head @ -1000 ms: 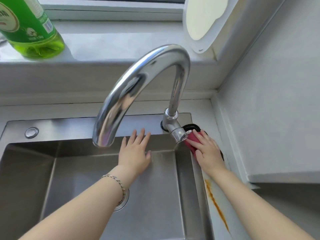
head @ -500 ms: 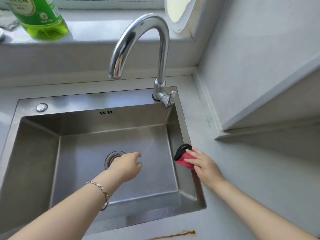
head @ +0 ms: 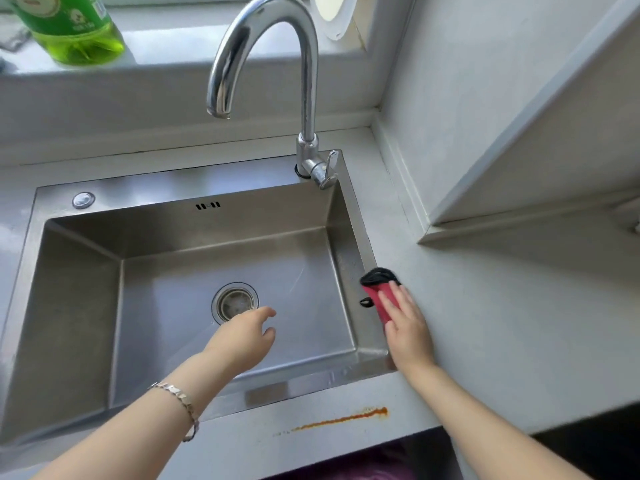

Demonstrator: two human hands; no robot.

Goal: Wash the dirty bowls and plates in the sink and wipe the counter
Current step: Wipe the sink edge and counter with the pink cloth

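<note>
Pressing on the red cloth (head: 376, 296), the right hand (head: 409, 329) lies flat.

My left hand (head: 242, 337) hangs forward, fingers loosely curled, holding nothing. Right hand (head: 408, 327) lies palm-down, fingers straight.

A single wide-angle view, worn on the head, looks forward and steeply down from close above the rectangular stainless-steel sink (head: 194, 181) — its basin fills the middle. The curved chrome faucet (head: 306, 81) and pale window ledge (head: 156, 36) sit along the top edge — the grey desk (head: 485, 323) runs right, its front edge at the bottom.
</note>
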